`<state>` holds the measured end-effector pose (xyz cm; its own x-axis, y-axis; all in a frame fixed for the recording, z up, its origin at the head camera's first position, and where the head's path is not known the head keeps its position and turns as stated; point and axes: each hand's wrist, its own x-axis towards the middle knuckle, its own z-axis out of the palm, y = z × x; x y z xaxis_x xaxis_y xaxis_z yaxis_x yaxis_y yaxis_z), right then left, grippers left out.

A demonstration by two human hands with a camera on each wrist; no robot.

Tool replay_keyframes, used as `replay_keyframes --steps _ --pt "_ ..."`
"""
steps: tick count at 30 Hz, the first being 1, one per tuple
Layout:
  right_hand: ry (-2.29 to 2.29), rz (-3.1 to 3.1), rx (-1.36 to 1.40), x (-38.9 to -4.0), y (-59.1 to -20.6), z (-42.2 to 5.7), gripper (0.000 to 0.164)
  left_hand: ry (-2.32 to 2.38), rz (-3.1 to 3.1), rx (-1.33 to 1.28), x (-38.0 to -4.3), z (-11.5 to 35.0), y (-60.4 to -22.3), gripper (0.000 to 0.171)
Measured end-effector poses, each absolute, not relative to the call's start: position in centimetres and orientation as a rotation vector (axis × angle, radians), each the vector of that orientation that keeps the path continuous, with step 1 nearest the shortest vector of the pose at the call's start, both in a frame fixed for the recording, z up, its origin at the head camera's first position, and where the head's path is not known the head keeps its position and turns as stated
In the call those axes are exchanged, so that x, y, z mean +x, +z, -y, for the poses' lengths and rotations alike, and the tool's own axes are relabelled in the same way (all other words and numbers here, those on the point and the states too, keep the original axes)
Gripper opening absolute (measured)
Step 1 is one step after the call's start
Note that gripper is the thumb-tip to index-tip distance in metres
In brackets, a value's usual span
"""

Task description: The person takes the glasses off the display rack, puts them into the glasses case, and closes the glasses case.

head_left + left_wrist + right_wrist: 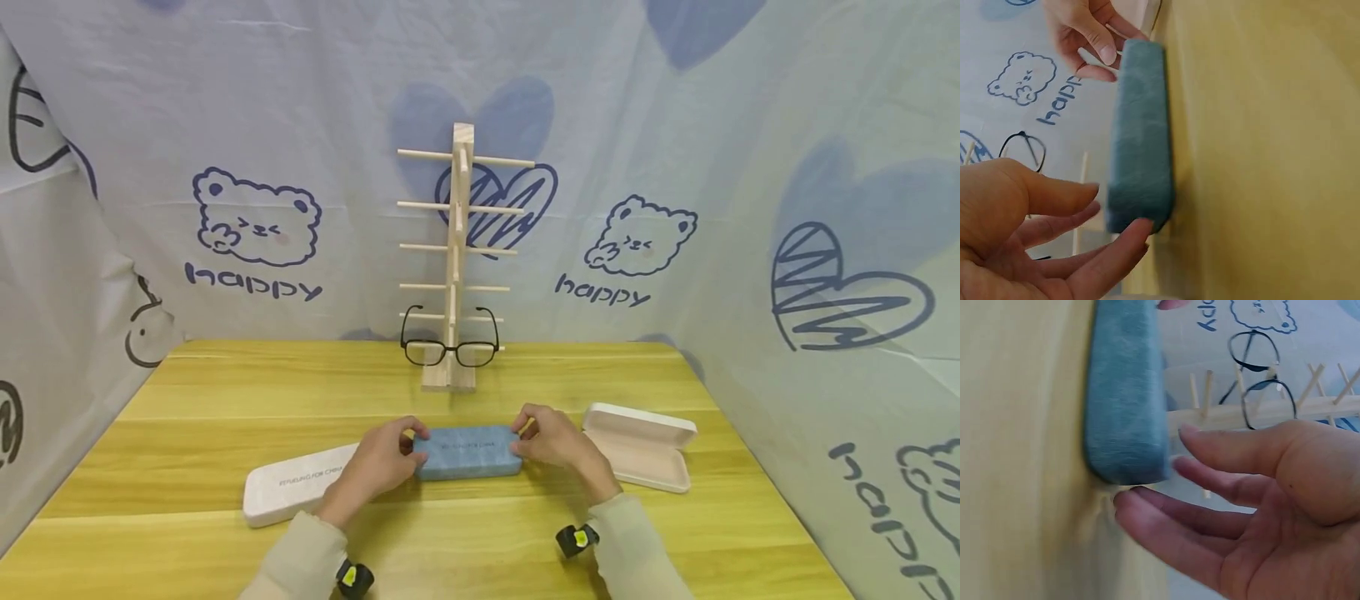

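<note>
A closed blue glasses case (467,454) with lettering on its lid lies on the table in front of the wooden stand. My left hand (384,458) is at its left end; in the left wrist view a fingertip (1142,226) meets the end of the case while the thumb stands off from it. At the other end is my right hand (553,437), its fingers loosely bent and spread around the corner. In the right wrist view those fingers (1166,528) are close to the case; whether they touch it I cannot tell.
A closed white glasses case (281,487) lies left, partly behind the left hand. An open white case (637,458) sits right, beyond the right wrist. Black-framed glasses (450,352) hang low on the wooden peg stand (456,267). Patterned cloth (360,108) surrounds the table (465,550).
</note>
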<state>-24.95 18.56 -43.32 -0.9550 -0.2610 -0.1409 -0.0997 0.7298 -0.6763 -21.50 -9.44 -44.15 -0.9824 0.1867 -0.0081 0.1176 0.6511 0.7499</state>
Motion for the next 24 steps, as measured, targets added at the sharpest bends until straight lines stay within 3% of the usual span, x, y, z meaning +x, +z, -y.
replay_keyframes --steps 4,11,16,24 --pt "-1.028 -2.77 -0.275 -25.8 -42.2 -18.5 0.016 1.299 -2.841 0.246 -22.8 10.3 -42.7 0.027" --pt "-1.301 -2.873 -0.285 -27.3 -39.8 -17.8 0.035 1.512 -2.934 0.199 -26.1 11.3 -39.4 0.043" --pt "-1.408 -2.938 -0.316 -28.2 -39.1 -16.2 0.042 1.6 -2.956 0.217 -27.9 11.3 -38.6 0.04" --pt "-1.483 -2.962 -0.353 -29.1 -38.9 -14.3 0.037 1.612 -2.963 0.257 -28.6 10.8 -38.8 0.03"
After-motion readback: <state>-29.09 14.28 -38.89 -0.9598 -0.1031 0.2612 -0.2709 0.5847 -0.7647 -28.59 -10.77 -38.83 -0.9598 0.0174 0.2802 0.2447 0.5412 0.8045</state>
